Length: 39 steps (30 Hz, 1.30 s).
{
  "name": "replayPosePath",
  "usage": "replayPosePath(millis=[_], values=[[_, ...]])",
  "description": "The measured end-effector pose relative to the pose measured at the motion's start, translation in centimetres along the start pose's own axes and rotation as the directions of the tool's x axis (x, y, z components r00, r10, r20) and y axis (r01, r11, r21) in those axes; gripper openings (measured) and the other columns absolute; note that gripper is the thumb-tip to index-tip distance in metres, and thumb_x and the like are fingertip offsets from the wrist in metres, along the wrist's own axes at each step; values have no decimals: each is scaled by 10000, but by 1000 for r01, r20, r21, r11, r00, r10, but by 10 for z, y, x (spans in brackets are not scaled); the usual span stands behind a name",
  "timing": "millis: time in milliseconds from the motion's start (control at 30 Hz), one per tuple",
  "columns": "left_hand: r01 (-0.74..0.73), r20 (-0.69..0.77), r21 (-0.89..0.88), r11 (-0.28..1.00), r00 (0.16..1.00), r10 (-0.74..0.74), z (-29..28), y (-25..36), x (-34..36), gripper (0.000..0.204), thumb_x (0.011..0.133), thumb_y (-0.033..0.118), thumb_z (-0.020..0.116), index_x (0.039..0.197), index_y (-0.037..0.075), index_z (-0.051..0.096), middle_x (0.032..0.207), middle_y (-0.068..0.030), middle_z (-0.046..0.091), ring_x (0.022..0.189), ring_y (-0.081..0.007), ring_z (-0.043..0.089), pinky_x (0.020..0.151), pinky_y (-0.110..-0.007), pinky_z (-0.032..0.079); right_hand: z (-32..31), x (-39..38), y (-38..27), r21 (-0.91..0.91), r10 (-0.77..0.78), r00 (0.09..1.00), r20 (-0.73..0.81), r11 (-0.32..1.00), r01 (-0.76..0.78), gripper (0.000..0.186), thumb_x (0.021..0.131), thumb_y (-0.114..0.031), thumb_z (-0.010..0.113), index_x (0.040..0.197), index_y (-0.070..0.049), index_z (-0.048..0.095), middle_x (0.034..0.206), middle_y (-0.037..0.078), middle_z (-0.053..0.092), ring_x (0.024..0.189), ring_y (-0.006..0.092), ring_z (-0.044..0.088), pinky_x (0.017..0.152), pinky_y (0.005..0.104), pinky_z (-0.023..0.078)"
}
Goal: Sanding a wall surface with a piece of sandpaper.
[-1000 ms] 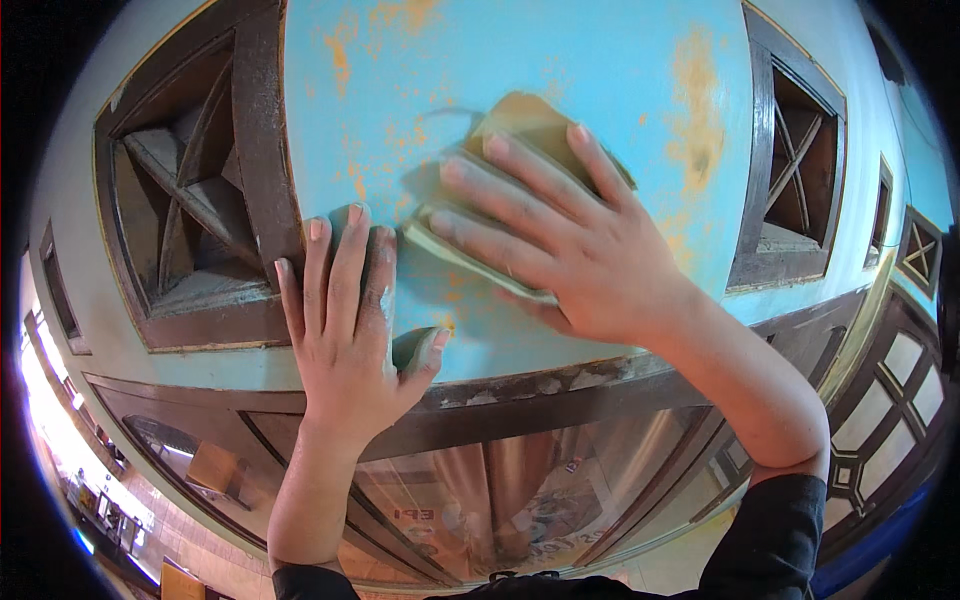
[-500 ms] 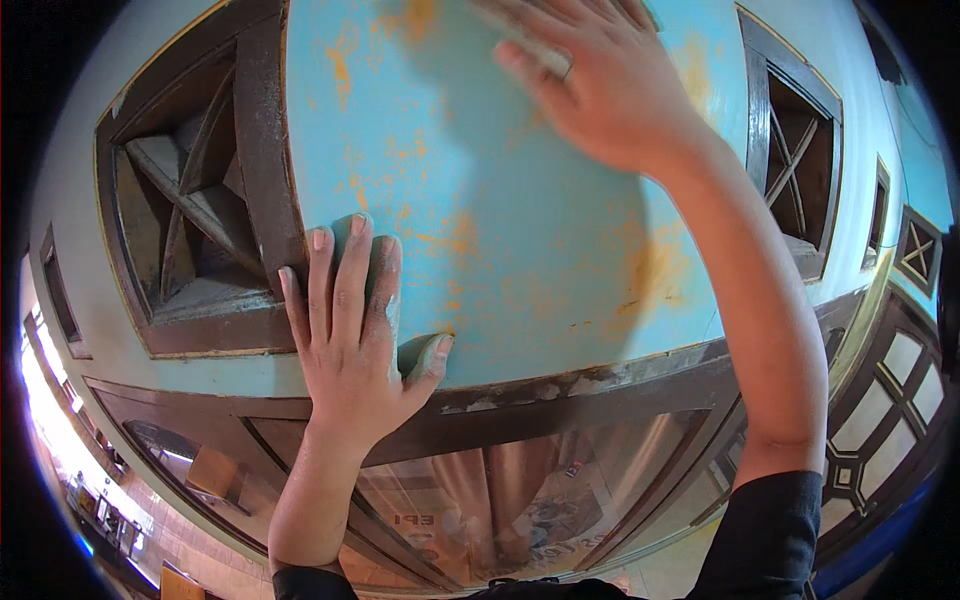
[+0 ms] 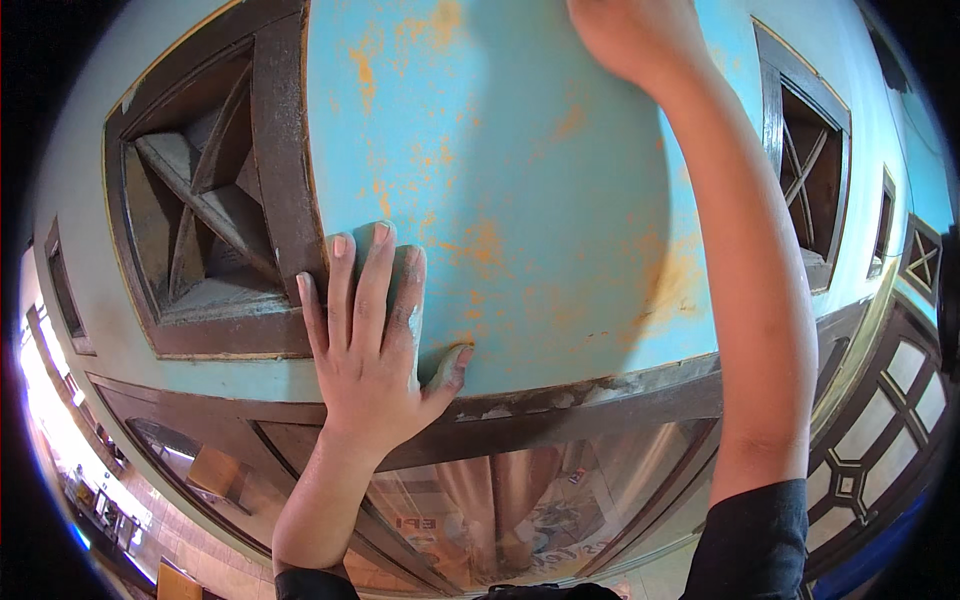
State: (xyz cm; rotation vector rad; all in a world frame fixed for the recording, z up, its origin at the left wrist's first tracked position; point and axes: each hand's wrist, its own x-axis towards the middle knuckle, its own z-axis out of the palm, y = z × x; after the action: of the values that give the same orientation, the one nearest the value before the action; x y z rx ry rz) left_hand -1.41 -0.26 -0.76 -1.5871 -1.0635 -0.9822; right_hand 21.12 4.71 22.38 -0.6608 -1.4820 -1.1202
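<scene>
My left hand lies flat on a light blue painted panel with orange worn patches. Its fingers are spread and dusted with blue, and it holds nothing. My right hand reaches up to the top of the same panel. Only its back and wrist show; the fingers are cut off by the picture's upper edge, so whatever is under them is hidden. My right forearm runs down the right side of the panel.
Dark brown wooden frames with cross-shaped recesses sit left and right of the panel. A brown ledge runs below it, over a glass pane with reflections. More framed panes stand at the far right.
My right hand slid up the blue panel from its middle to its top edge. The tan pad under its fingers has gone out of view with them. My left hand stayed put.
</scene>
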Motion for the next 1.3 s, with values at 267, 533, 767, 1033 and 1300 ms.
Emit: replayPosePath(millis=[267,533,767,1033,1300], values=[[-2,14,28,1000,1000,2,-3,-4,-1,818,803,394,689,1487,43,411,1585,-189,312,1477,-437,239,1161,-639,147,-2,-1,-65,134,-295,908,298,955,266,506,1053,-313,357,1520,-119,370,1591,88,337,1493,274,255,1229,498,172],[1,20,-19,1000,1000,0,-4,-10,-4,756,802,400,696,1446,72,472,1579,-150,337,1477,-402,260,1155,-641,163,-1,-34,-92,102,-374,858,353,927,362,540,1033,-328,379,1536,-133,346,1586,89,342,1508,284,212,1232,502,160],[9,7,-73,997,1000,-9,-3,-1,1,704,811,425,690,1418,112,520,1566,-104,373,1483,-354,273,1159,-642,166,1,-119,-18,-67,-149,986,-79,987,144,529,971,-331,532,1491,-286,446,1541,49,426,1442,268,361,1191,517,225],[20,12,-66,998,1000,-19,-6,-2,-1,700,824,427,684,1426,111,516,1580,-90,352,1491,-344,259,1162,-635,172,-26,-204,-26,-52,95,989,115,995,-90,632,901,-250,612,1506,-260,430,1594,44,347,1466,346,305,1188,587,147],[2,19,-23,1000,1000,-1,-5,-8,-5,733,816,401,686,1446,83,489,1590,-98,330,1498,-350,236,1166,-628,172,-34,-251,-43,63,47,950,308,996,-70,652,854,-245,661,1479,-249,474,1577,77,378,1479,352,284,1189,608,99]])
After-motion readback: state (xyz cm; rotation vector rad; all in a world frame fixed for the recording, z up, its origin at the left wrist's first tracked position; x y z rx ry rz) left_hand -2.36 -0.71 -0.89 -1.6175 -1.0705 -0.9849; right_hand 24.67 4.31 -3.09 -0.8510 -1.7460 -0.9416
